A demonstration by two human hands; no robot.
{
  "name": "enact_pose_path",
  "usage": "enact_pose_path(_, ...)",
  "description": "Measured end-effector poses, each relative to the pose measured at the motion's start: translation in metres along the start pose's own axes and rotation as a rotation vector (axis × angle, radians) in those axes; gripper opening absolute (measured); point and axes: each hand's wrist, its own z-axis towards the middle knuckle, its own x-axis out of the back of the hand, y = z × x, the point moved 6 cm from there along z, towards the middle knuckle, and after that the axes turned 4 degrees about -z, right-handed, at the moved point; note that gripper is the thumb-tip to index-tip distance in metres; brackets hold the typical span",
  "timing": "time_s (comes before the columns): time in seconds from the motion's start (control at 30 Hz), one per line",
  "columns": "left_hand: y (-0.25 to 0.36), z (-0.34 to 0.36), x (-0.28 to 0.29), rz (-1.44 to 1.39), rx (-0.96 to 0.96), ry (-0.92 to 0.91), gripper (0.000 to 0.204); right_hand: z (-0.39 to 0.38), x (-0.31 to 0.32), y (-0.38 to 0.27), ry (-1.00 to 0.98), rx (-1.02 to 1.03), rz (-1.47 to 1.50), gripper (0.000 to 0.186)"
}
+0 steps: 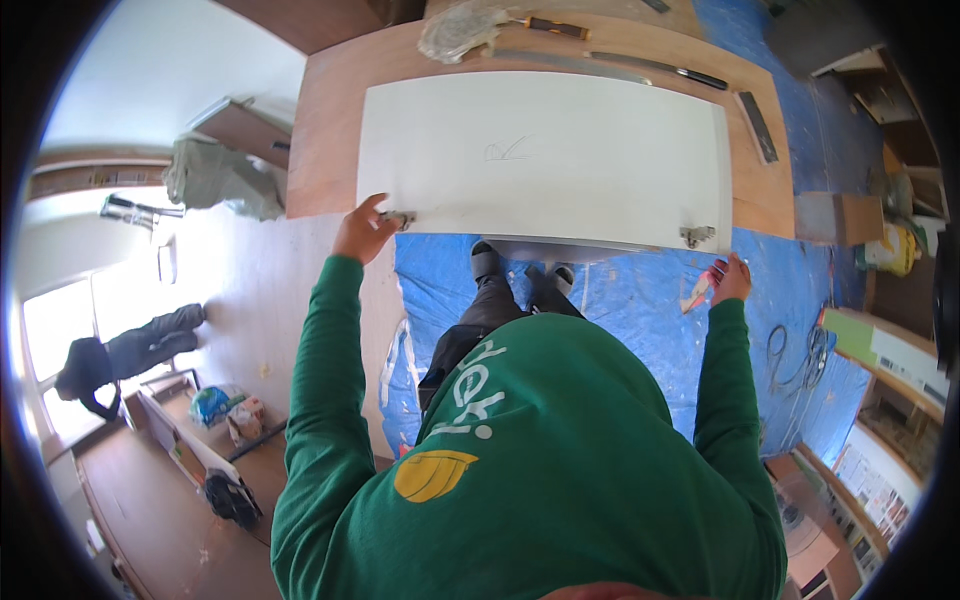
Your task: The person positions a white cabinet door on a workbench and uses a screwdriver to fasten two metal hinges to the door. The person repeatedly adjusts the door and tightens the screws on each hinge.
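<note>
A white cabinet door [560,170] lies across a wooden board in front of me, with a pencil mark on it. Metal hinges sit near its two near corners: a left hinge [398,219] and a right hinge [697,236]. My left hand [367,230] grips the door's near left corner, fingers beside the left hinge. At the near right corner, my right hand [733,279] has its fingers closed at the door's edge, partly hidden below it. Something reddish and pale [697,292] shows beside the right fingers; I cannot make out what it is.
Around the door, the wooden board [335,110] carries an orange-and-black handled tool [557,28], clear plastic [460,32], a black-handled blade [690,74] and a dark bar [757,127]. Blue sheeting [640,340] covers the floor. A cable [800,355] lies at right; another person [130,350] is far left.
</note>
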Motion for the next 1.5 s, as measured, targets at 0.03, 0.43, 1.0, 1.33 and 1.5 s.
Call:
enact_pose_path(0.03,0.001,-0.004,0.000,-0.026,-0.015,0.065,0.068,0.001,0.008,-0.003,0.029,0.031,0.030,0.024)
enact_pose_path(0.43,-0.103,0.014,-0.022,-0.281,-0.039,0.316,0.089,-0.004,-0.021,-0.020,-0.064,-0.015,-0.037,0.022)
enact_pose_path(1.0,-0.149,-0.012,-0.042,-0.456,0.146,0.601,0.043,-0.006,-0.025,0.010,-0.194,0.014,-0.047,0.066)
enact_pose_path(1.33,-0.152,-0.029,-0.066,-1.104,0.450,0.672,0.033,-0.013,-0.024,0.004,-0.172,0.031,-0.087,0.060)
enact_pose_path(1.5,-0.180,-0.031,-0.064,-1.087,0.478,0.618,0.027,-0.015,-0.031,0.005,-0.186,0.016,-0.068,0.056)
